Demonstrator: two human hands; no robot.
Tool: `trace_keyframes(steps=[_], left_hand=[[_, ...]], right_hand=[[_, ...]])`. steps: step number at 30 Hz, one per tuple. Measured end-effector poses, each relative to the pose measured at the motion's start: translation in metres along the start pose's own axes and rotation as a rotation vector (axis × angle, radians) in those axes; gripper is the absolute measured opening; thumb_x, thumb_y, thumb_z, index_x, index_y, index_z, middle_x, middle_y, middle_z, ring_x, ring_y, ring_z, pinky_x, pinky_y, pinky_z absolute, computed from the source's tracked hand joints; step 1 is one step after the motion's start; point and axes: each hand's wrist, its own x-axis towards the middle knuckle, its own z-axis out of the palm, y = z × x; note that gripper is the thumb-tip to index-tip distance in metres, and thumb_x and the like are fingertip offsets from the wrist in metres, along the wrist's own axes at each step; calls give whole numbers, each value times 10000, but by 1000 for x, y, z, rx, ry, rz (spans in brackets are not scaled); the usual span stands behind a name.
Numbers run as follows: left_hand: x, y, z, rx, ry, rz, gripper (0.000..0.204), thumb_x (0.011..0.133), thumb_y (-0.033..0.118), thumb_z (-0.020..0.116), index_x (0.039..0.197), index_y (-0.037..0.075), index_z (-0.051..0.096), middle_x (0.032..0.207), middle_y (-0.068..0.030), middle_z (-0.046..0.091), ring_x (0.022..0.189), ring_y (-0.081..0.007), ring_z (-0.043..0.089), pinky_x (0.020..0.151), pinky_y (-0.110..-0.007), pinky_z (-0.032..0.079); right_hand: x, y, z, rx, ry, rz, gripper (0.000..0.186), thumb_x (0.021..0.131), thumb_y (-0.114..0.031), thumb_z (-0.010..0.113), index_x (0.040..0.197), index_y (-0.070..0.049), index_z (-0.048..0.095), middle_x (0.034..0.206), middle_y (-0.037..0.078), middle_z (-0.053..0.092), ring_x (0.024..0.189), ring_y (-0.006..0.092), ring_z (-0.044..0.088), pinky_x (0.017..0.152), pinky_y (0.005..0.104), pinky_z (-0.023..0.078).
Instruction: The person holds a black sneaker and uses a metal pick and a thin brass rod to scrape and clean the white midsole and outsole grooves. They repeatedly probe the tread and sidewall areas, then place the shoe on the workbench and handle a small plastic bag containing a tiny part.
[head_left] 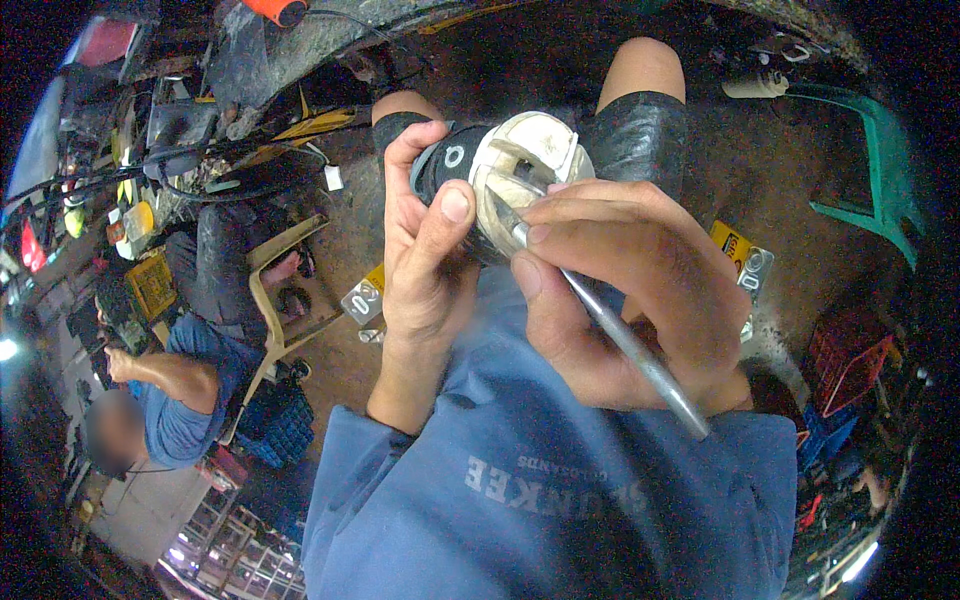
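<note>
Right fingers (590, 240) grip rod (627, 340), left fingers (437, 228) cream piece (543, 137), over brown, cluttered workshop floor (755, 195).

One metal rod (640, 350), one black-and-cream piece (498, 156), two chairs (888, 180), perhaps three crates (274, 420), dimly seen.

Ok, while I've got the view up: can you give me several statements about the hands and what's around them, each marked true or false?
1. The left hand holds a cream-and-black rounded piece, and the right hand a metal rod. True.
2. Both hands are on the metal rod. False: only the right hand holds it.
3. A green plastic frame is at the right of the picture. True.
4. The metal rod is bright red. False: it is silver-grey.
5. Another person in a blue shirt is at the left. True.
6. The rod's narrow end points away from the piece. False: it is at the cream part.
</note>
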Motion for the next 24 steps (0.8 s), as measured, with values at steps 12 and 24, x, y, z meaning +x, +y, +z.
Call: trace_keyframes(steps=[12,24], left_hand=[[1,16,1,180,14,-17,548,1027,202,756,1501,68,514,1319,-126,694,1201,-226,689,1089,-355,523],[-3,56,6,985,-143,346,327,1004,284,745,1200,27,792,1301,-165,660,1275,-284,600,1134,-407,426]], right_hand=[[1,5,6,44,5,-16,336,799,93,832,1100,-5,719,1023,158,790,920,340,805,821,419,650],[1,8,6,61,7,-39,322,796,92,832,1086,0,726,1013,167,796,914,349,807,824,425,651]])
